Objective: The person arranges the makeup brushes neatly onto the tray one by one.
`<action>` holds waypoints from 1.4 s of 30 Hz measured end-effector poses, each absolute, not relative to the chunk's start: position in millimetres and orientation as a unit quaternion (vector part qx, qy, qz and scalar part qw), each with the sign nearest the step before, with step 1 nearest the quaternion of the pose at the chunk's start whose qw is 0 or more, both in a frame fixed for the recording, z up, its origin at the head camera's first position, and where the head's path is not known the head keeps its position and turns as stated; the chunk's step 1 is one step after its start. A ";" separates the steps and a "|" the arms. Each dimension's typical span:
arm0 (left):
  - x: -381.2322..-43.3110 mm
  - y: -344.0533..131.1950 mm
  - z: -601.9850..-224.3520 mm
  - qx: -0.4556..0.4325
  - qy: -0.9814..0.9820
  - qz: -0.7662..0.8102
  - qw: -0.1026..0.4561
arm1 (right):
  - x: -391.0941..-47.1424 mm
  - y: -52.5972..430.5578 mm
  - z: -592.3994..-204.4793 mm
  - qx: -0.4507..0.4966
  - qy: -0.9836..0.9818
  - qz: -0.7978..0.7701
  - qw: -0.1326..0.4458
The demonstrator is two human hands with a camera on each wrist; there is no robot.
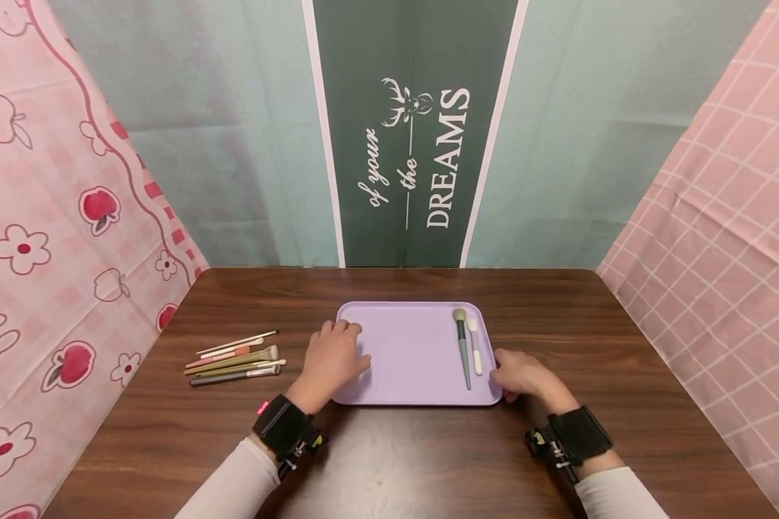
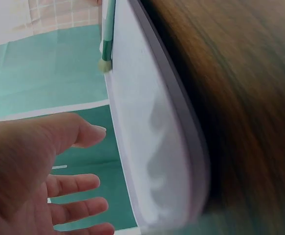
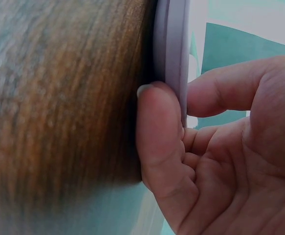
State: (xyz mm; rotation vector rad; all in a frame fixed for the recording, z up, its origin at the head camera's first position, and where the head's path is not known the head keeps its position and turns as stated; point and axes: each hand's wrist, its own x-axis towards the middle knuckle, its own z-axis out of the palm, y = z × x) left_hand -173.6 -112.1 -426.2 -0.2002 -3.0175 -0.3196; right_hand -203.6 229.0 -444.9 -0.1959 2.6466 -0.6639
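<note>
Well out to the left of the left hand, a cluster of slim brushes (image 1: 230, 362) lies on the wooden surface (image 1: 402, 447), handles pointing roughly away from that hand's side and most heads turned toward it. They lie close alongside one another, which probably makes them easy to reach as a group.

The left hand (image 1: 333, 358) is at the near-left part of the lilac tray (image 1: 405, 346), its fingers loosely spread and closed on nothing; the left wrist view shows a gap between thumb and fingers, with the tray wall just beside them. It looks placed there to steady or guide that end.

The tray lies flat between the two hands. Toward its right end, nearer the right hand, a green brush (image 1: 464, 346) and a white-handled brush (image 1: 475, 352) lie side by side, heads away from the person, perhaps set that way to keep the tray's middle free.

The right hand (image 1: 522, 373) is clamped on the tray's right edge, thumb on the inner side and a finger against the outside, low by the surface, likely because a pinched rim gives firm control of the tray.
</note>
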 end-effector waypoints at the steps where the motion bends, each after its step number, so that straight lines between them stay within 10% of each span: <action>1: -171.7 -115.9 -426.3 -0.064 -0.991 -0.109 0.053 | -203.6 229.0 -445.2 -0.071 0.948 -0.238 0.201; 42: -108.0 -259.3 -427.7 -0.034 -0.988 -0.109 0.104 | -204.3 228.4 -443.6 -0.075 0.946 -0.235 0.208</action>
